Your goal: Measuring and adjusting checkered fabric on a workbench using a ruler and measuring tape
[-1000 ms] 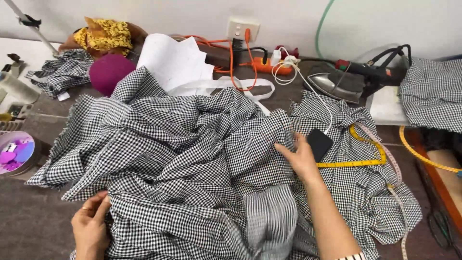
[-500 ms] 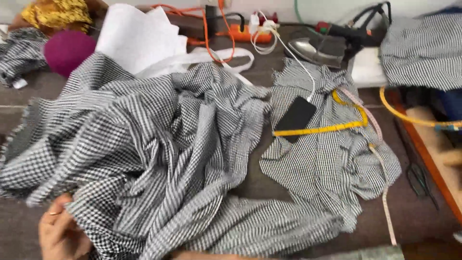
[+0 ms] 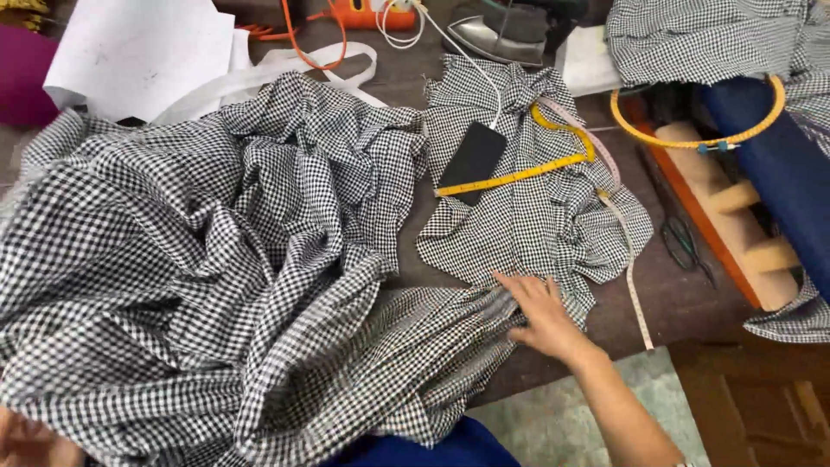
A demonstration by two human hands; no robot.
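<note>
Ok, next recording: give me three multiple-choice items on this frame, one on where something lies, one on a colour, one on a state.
1. Where does the black phone lie?
A. on the small checked fabric piece
B. on the white paper
C. on the bare table

2. What colour is the curved ruler beside the phone?
A. red
B. yellow
C. green

3. How is the right hand?
A. clenched around scissors
B. lifted clear of the cloth
C. open, fingers spread flat on checked fabric

Answers: 1 A, the phone rests on the checked piece with the ruler's end against it. 2 B, the ruler is plainly yellow. 3 C, the palm lies down at the edge of the large checked fabric, nothing in its grip. The left hand barely shows at the frame's corner.
</note>
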